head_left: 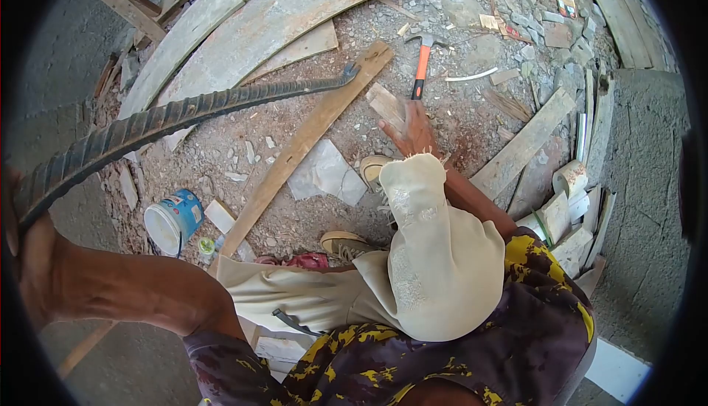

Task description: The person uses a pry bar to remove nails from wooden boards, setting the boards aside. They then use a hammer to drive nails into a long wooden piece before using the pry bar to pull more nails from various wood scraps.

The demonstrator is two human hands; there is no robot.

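My left hand (33,258), at the left edge and partly cut off, is closed around a ribbed steel pry bar (184,111). The bar slants up to the right, and its flattened claw end overlaps a long wooden plank (310,137) near the plank's far end. Low over the rubble, my right hand (414,134) has a short wood block (386,105) between its thumb and fingers. Just beyond those fingertips is the grip end of a claw hammer (421,67) with an orange and black handle, its head pointing away from me.
Broken stone and wood scraps cover the ground. A blue and white bucket (174,221) lies tipped at the left. Curved boards (251,15) stand at the back. Another plank (523,140) and white pipe pieces (569,179) are at the right, beside a concrete wall (649,185).
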